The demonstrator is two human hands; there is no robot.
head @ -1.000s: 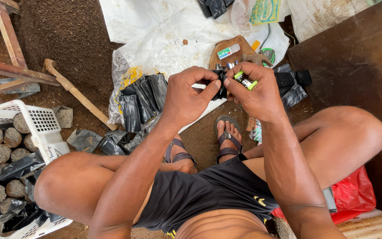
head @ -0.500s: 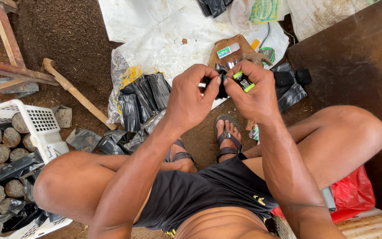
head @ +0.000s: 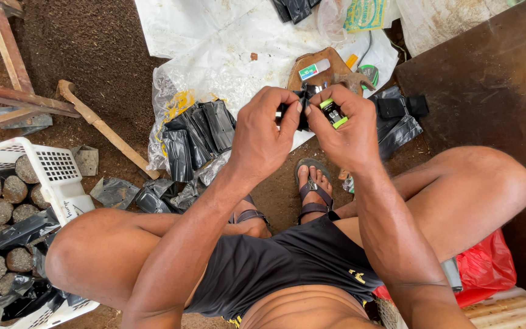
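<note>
At upper centre of the frame, the left hand (head: pixel 262 135) pinches a small black bag (head: pixel 302 113) while the right hand (head: pixel 347 131) grips a green-capped stapler (head: pixel 334 113), seemingly against the bag's edge for fastening.

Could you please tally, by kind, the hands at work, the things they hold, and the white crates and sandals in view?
Hands: 2, left hand and right hand
Green-capped small tool in the right hand's grip: 1
Black plastic piece pinched between both hands: 1
White crate with soil-filled pots: 1
Sandals: 2, one and the other
Total: 7
</note>
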